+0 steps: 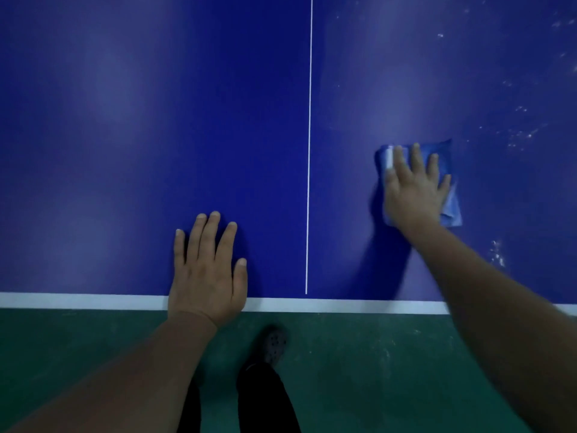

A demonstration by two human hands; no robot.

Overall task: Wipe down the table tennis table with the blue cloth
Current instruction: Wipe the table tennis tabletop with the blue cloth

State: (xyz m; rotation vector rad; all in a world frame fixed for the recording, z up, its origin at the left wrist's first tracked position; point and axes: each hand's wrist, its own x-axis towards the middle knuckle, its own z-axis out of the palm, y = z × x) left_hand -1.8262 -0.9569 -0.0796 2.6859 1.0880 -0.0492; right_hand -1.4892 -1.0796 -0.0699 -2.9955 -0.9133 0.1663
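The blue table tennis table (125, 135) fills the upper part of the view, with a thin white centre line (309, 151) and a white band along its near edge. The folded blue cloth (449, 204) lies on the right half of the table. My right hand (412, 189) presses flat on the cloth with straight, spread fingers, hiding most of it. My left hand (207, 273) rests flat on the table at the near edge, just left of the centre line, fingers straight.
White specks and smears (521, 132) dot the table surface to the right of the cloth and toward the far right. Below the near edge is green floor (359, 370), where my dark trouser leg and shoe (273, 345) stand.
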